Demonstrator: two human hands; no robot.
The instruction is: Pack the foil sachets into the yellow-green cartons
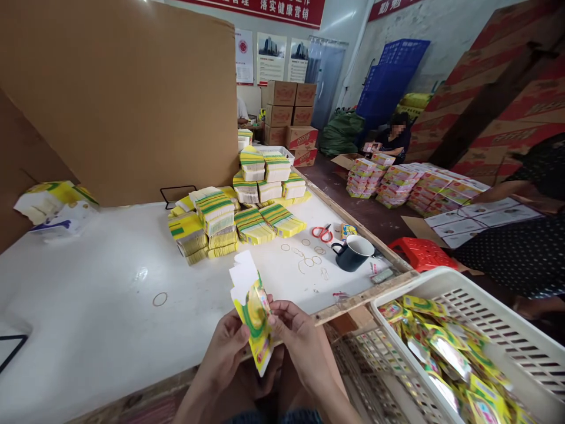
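A yellow and green carton [257,318] with white flaps open at its top is held up over the table's front edge. My left hand [229,341] grips its left side, thumb on the front. My right hand [293,333] pinches its right edge with thumb and fingers. Whether anything lies inside the carton cannot be seen. Beyond the hands, stacks of flat yellow and green cartons [220,221] stand on the white table [110,282].
Rubber bands, red scissors [322,234] and a dark mug [353,253] lie to the right on the table. A white basket [498,300] of yellow packets stands at the lower right. A cardboard sheet [132,106] rises at the back left. Two people work at the right.
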